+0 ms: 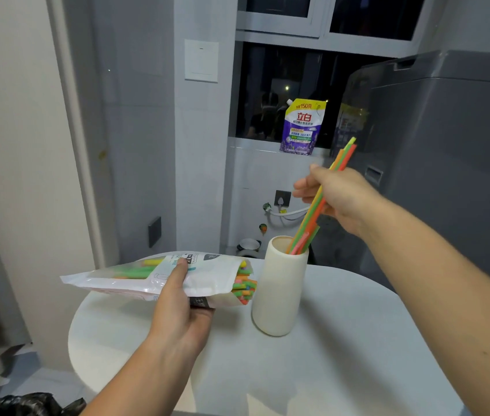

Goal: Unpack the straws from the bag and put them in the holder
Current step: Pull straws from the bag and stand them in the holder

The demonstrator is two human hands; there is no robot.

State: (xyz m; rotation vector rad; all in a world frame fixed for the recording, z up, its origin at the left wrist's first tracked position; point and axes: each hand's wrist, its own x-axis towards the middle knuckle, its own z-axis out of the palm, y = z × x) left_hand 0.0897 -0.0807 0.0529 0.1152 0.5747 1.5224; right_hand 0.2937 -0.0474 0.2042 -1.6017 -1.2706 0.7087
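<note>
The straws [303, 229] in your right hand [339, 193] look like thin, smooth plastic with a faint sheen. The holder [276, 295] is cream and matt, ceramic by the look of it, without any shine. The bag [216, 271] in your left hand [177, 310] is glossy plastic film, white-printed with a clear window, creased and catching light. Your counter [357, 340] is white, smooth and matt. Behind it, the detergent pouch [302, 127] is shiny film, and the washing machine [448, 130] has a grey satin casing.

A purple detergent pouch [302, 127] stands on the window sill [252, 144], near a grey washing machine [448, 139] beyond the white table [357, 355].
</note>
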